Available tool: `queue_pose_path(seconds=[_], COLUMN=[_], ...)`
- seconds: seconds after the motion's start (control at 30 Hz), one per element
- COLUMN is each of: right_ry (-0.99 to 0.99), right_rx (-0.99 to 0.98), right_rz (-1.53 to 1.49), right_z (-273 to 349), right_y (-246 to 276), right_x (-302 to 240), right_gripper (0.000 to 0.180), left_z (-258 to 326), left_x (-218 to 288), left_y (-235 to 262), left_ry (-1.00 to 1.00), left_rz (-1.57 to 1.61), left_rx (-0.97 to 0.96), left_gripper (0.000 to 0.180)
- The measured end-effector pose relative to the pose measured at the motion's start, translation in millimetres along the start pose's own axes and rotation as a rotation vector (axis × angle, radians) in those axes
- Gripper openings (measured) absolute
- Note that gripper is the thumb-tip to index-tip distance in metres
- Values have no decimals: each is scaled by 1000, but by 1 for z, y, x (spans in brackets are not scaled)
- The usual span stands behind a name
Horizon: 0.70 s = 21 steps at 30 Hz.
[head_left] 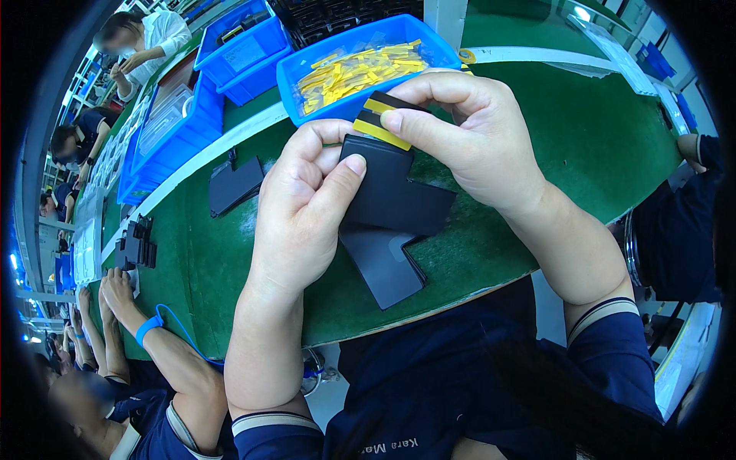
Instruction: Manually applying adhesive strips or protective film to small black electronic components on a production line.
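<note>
A flat black L-shaped piece [399, 195] is held up over the bench by my left hand [299, 207], thumb on top near its upper corner. My right hand [475, 138] pinches a small yellow-and-black strip [383, 132] between thumb and fingers. This strip is at the upper end of the black piece; whether it touches is hard to tell. Another black end [395, 101] juts out beyond the right thumb. Beneath the held piece, a similar dark L-shaped piece [376, 268] rests on the green bench [452, 261], more than one layer thick.
Beyond my hands stands a blue bin [287, 88] full of yellow strips [345, 80]. More blue bins [180, 138] line the far left. Black flat pieces [234, 186] lie to the left, with a black stack [136, 245] farther off. A co-worker's forearm [172, 345] with a blue wristband reaches in from the left.
</note>
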State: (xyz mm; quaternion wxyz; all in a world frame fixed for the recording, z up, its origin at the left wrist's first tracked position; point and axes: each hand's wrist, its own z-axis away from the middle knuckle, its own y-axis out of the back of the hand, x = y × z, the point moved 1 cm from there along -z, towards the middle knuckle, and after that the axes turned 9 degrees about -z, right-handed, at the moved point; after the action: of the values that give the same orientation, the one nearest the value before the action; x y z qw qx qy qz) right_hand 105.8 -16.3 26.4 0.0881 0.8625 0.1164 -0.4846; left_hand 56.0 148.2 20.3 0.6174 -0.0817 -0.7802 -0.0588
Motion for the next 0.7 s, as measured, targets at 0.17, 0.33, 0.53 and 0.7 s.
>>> queue_pose_path(seconds=[0.17,0.33,0.53,0.7], right_ry=[65,150,195,332], right_rx=[-22,-40,-49,-26], right_rz=[105,174,234,334], right_z=[0,-1,-2,-2], right_y=[3,2,3,0], right_x=[-4,-5,-4,-3], right_gripper=[19,18,17,16], left_z=[0,-1,-1,0], left_x=[2,-1,-2,1], left_y=[-1,2,3,0], left_ry=[-2,6,24,14], left_rz=[-38,-30,-33,-42], left_rx=[-4,-29,-25,-19], left_gripper=[26,27,27,26])
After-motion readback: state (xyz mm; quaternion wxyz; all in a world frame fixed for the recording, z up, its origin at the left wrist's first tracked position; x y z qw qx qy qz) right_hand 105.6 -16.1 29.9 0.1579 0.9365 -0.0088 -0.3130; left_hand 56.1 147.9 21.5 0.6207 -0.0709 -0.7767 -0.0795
